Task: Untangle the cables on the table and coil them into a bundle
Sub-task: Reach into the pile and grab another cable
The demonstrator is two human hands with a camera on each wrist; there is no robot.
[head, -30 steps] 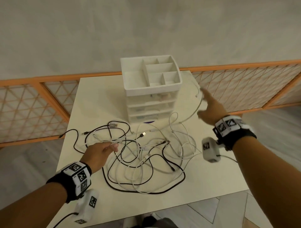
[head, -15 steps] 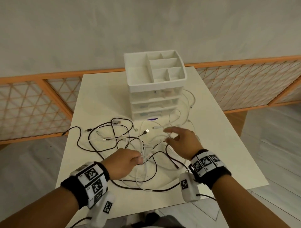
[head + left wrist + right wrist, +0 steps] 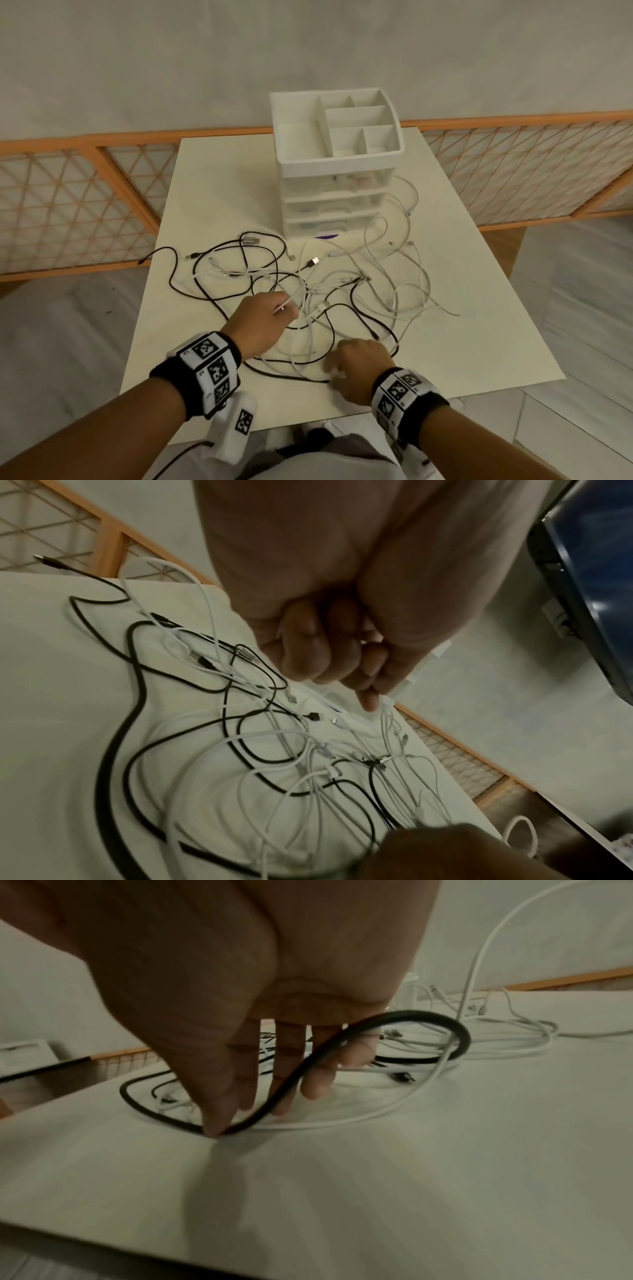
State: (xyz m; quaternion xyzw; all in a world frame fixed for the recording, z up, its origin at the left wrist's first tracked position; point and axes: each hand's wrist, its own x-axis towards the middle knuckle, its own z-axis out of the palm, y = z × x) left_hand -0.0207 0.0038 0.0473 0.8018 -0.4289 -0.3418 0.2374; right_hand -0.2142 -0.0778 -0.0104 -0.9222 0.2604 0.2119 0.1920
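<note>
A tangle of several black and white cables [image 3: 342, 301] is spread over the middle of the cream table [image 3: 212, 192]. My left hand [image 3: 263, 318] hovers over the tangle's near left side with its fingers curled, pinching the end of a white cable [image 3: 286, 303]. The left wrist view shows that hand [image 3: 329, 653] as a curled fist above the cables [image 3: 274, 750]. My right hand [image 3: 356, 370] is down at the near side of the tangle. Its thumb and fingertips [image 3: 229, 1121] close on a thick black cable [image 3: 428, 1014], which arcs up off the table.
A white drawer organizer [image 3: 337, 161] with an open compartment tray on top stands at the back of the table, and white cables run past its right side. An orange lattice fence [image 3: 68, 205] runs behind the table. The table's near edge lies just under my wrists.
My right hand came back from beside the organizer to the near side of the tangle and onto the black cable. My left hand shifted right and picked up the white cable's end.
</note>
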